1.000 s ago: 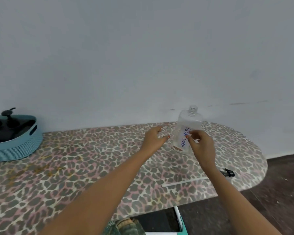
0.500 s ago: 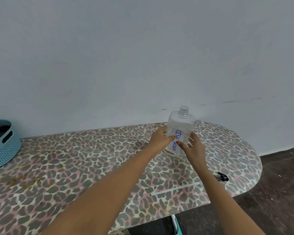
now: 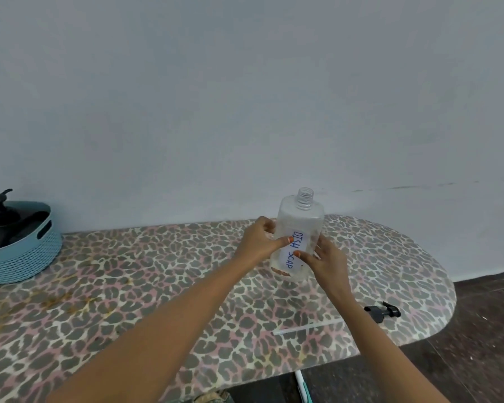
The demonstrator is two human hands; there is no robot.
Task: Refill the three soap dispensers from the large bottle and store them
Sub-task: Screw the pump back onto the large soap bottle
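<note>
Dish-soap bottle (image 3: 298, 228) upright, uncapped, in the closed grip of left hand (image 3: 259, 241) and right hand (image 3: 326, 261).

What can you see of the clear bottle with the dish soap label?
The bottle looks like clear plastic, with square shoulders, a threaded neck and no cap or pump on it. A white label reads DISH SOAP in blue handwriting, running top to bottom. It tilts slightly, its base at or just above the table. The left hand and right hand grip its sides.
</note>
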